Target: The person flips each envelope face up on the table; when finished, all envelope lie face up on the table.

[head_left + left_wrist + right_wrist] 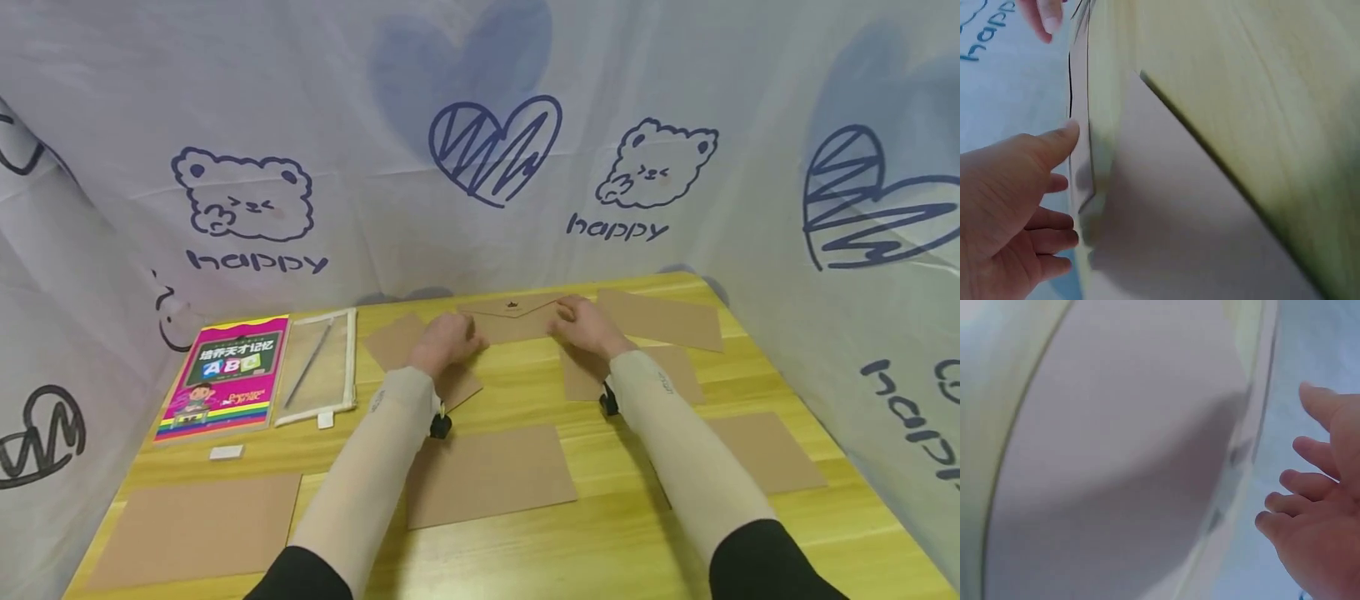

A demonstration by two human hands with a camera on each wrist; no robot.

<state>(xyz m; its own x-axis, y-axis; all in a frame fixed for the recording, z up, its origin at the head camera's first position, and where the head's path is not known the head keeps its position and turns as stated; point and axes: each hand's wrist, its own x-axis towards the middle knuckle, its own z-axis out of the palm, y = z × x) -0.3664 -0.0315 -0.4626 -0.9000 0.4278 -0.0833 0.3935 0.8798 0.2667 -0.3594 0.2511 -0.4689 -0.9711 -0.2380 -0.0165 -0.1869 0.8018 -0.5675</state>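
Head view shows the brown envelope (516, 317) lying at the far edge of the wooden table (525, 392), its pointed flap toward me, with my left hand (446, 342) at its left end and my right hand (588, 323) at its right end. My fingers curl at those ends; whether they pinch the paper or only rest on it, I cannot tell. From the left wrist view my fingers (1054, 187) lie loosely bent beside a thin paper edge. To do this well, I judge I should keep both ends level so the envelope does not crease. Other brown sheets (491, 475) lie around it, a pink book (223, 375) and a clear pouch (318, 367) lie to the left, and a white curtain (480, 150) printed with bears and hearts closes in the table.
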